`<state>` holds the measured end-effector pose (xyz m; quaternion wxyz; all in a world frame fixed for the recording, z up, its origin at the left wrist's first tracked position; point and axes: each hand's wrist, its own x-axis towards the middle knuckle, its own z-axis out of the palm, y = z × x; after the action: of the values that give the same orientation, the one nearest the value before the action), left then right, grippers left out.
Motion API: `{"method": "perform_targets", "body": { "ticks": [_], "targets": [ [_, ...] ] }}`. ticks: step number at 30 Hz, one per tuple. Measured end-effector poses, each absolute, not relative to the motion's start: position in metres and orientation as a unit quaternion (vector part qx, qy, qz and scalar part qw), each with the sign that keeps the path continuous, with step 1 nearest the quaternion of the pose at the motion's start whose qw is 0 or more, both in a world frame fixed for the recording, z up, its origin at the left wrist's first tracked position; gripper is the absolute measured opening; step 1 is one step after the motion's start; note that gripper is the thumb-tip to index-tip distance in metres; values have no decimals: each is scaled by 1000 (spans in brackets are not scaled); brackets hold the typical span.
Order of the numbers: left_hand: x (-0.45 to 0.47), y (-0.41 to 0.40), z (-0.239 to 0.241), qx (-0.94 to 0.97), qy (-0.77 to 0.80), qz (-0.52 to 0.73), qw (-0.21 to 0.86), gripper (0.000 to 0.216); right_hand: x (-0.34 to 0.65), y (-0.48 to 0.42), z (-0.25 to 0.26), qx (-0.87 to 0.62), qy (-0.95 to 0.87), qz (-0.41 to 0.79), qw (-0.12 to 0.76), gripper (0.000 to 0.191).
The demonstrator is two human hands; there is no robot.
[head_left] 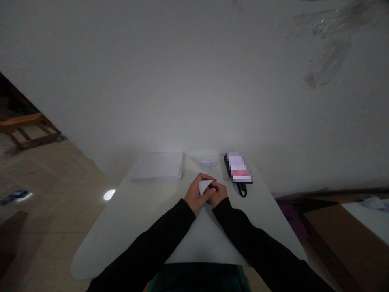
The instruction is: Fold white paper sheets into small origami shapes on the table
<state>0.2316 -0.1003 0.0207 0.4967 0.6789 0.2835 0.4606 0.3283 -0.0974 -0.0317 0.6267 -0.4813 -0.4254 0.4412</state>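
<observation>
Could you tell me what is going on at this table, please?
A person in black sleeves sits at a white table, holding a small white paper between the left hand and right hand. Beyond the hands lie a stack of white sheets, a small white scrap and a phone.

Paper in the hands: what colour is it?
White; the head view shows the paper pinched between left hand and right hand.

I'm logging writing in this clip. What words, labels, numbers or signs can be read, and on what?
No text is readable.
On the dark flat device with a pink and white face: blurred out, unreadable.
On the stack of white paper sheets: no print shows.
On the small white folded paper held by the left hand and right hand: no marks show.
</observation>
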Motion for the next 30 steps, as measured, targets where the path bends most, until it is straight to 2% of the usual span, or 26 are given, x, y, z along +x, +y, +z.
{"method": "perform_targets", "body": {
  "ticks": [5, 9, 12, 16, 18, 24, 30],
  "targets": [
    [232, -96, 13, 641, 276, 456, 552, 31, 331, -95, -31, -483, -442, 424, 626, 9],
    [235, -89, 5, 478, 262, 495, 677, 34, 329, -97, -24, -465, -479, 432, 607, 16],
    [235, -83, 3, 369, 245, 522, 729, 42, 327, -101, -21, -474, -534, 357, 603, 17],
    [235, -81, 4, 347, 253, 541, 723, 45, 332, -102, -17, -473, -601, 190, 616, 4],
    [235, -83, 4, 356, 254, 529, 727, 44, 336, -101, -15, -476, -598, 140, 629, 5],
    [237, -88, 3, 354, 208, 493, 767, 51, 341, -100, -14, -509, -596, 84, 616, 9],
    [236, -91, 7, 434, 203, 500, 721, 56, 339, -101, -17, -574, -544, 56, 609, 19]
  ]
}}
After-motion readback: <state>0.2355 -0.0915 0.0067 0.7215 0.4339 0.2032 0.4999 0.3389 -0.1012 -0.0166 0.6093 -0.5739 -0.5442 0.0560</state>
